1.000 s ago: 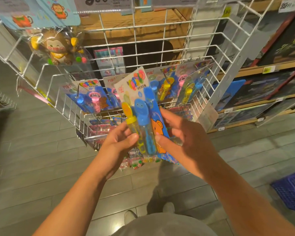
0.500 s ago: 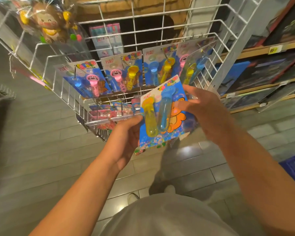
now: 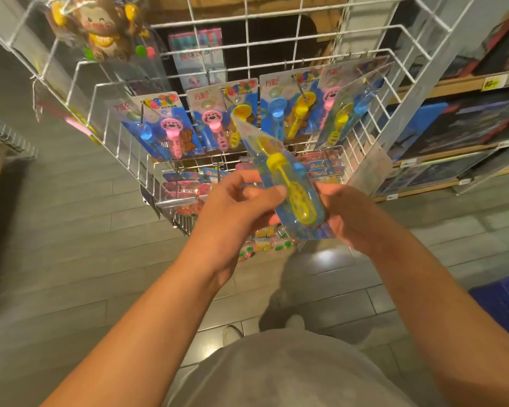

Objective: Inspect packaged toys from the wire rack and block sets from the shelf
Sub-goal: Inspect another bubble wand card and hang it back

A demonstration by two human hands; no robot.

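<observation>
Before the wire rack (image 3: 276, 36), left hand (image 3: 235, 210) and right hand (image 3: 353, 218) grip toy pack (image 3: 288, 183).

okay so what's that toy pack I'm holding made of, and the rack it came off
The toy pack, held in both hands, looks like a printed card backing under a clear, glossy plastic blister: light glints off it and the yellow wand shows through. The wand itself seems to be coloured plastic. The wire rack looks like thin metal rod with a white coating, though the coating type is unclear.

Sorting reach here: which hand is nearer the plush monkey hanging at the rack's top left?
Left. The left hand lies below and right of the plush monkey; the right hand sits farther right, across the toy pack both grip.
</observation>
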